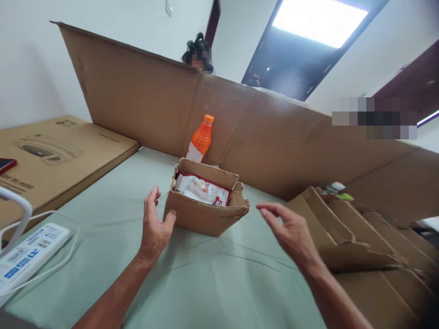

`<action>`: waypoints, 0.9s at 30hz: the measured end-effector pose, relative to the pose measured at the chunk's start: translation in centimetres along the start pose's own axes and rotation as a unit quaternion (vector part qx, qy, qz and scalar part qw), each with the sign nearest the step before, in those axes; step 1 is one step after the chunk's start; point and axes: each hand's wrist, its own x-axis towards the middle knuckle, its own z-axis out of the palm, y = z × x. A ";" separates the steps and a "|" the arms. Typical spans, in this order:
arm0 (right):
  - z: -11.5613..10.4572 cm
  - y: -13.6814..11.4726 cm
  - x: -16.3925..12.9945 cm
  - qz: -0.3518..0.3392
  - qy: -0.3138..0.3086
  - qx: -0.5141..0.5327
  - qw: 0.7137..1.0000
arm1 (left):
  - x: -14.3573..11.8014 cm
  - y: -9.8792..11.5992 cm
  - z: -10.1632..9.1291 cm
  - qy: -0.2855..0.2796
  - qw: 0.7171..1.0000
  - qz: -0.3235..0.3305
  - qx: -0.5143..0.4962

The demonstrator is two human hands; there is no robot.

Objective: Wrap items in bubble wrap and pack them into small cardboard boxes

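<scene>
A small torn cardboard box stands on a pale green cloth, holding a red and white packet. My left hand is open at the box's left corner, thumb touching the cardboard. My right hand hovers open to the right of the box, a little apart from it, holding nothing. Behind the box stands an orange bottle with an orange cap, upright against a tall cardboard sheet.
A flat printed carton lies at the left with a red phone on it. A white power strip with its cable sits at the near left. Torn cardboard pieces pile up at the right. A person's head shows behind the cardboard sheet.
</scene>
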 end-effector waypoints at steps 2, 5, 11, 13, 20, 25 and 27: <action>2.5 1.1 -2.7 0.032 -0.021 0.049 0.998 | 0.2 -0.5 0.2 -0.038 0.996 -0.072 -0.041; 7.0 0.2 -4.8 0.055 -0.092 0.127 0.986 | 0.3 -0.2 -0.1 -0.097 0.983 -0.142 -0.071; 7.0 -0.9 -7.1 0.084 -0.076 0.141 0.984 | -1.5 2.3 -1.3 -0.128 0.973 -0.190 0.027; 4.9 0.3 -10.2 0.094 -0.037 0.123 0.987 | -3.5 3.0 -1.1 -0.172 0.963 -0.207 0.020; -2.0 5.4 -26.1 0.145 0.166 -0.047 0.974 | -12.1 6.2 3.6 -0.377 0.922 -0.082 -0.041; -2.2 6.3 -35.9 0.180 0.279 -0.177 0.927 | -14.6 8.6 8.5 -0.467 0.882 0.056 -0.032; -1.0 6.0 -38.4 0.185 0.292 -0.185 0.920 | -15.1 9.3 10.8 -0.490 0.870 0.027 -0.058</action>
